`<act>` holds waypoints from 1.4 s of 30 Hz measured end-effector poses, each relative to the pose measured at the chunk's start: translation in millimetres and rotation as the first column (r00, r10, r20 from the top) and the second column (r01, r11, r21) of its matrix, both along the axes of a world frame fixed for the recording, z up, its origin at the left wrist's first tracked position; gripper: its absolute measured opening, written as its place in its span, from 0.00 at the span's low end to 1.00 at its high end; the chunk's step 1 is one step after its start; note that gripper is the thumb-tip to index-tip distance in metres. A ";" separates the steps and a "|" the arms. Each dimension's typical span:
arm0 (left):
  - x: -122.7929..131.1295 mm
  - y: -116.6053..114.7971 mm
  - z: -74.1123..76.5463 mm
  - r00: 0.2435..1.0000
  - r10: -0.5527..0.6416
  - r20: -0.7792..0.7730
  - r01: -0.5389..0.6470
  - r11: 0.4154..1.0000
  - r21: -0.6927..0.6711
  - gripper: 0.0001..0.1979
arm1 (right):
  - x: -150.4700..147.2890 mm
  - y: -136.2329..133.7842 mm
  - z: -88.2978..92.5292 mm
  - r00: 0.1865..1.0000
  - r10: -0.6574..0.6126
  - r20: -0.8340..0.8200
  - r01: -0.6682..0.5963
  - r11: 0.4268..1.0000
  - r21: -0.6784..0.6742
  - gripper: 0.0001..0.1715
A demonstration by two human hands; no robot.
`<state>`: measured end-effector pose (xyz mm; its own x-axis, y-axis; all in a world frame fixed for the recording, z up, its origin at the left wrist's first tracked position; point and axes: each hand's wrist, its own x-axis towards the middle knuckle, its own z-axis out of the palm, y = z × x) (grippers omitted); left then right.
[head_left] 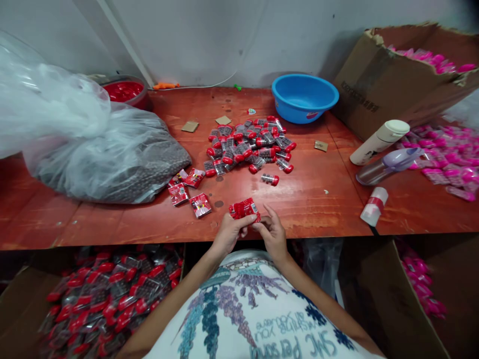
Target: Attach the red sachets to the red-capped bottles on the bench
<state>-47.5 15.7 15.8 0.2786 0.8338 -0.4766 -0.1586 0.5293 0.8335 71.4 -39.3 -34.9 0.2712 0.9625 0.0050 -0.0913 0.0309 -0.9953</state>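
The left hand (227, 233) and the right hand (274, 234) are together at the near edge of the desk (318, 199), and both hold one red packet (245, 208) between them. The fingers of each hand are closed on the lower edge of this packet, the left from its left side and the right from its right side, so the packet stands just above the desk edge in front of the person's body. To the left of the hands, a few more packets (189, 192) of the same kind lie flat on the desk, near each other. Behind them there is a big clear plastic bag (112, 159) with dark small grains inside. In the middle of the desk lies a pile of small red-capped containers (249, 147), and one of them lies a little apart on the near side. A blue basin (305, 97) stands behind the pile, near the wall. On the right, a white bottle (379, 142) lies on its side beside a torn cardboard box (374, 89) with pink things in it.
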 end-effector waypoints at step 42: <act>-22.2 35.8 -18.2 0.781 0.582 0.227 -0.576 0.812 -0.100 0.13 | 22.1 88.7 16.2 0.736 0.045 0.676 -0.088 0.996 0.028 0.19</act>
<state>-69.7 51.5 -2.4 -0.1470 0.8636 -0.4822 -0.6305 0.2938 0.7184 93.4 49.4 -18.8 0.1120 0.9704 0.2142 0.5983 0.1063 -0.7942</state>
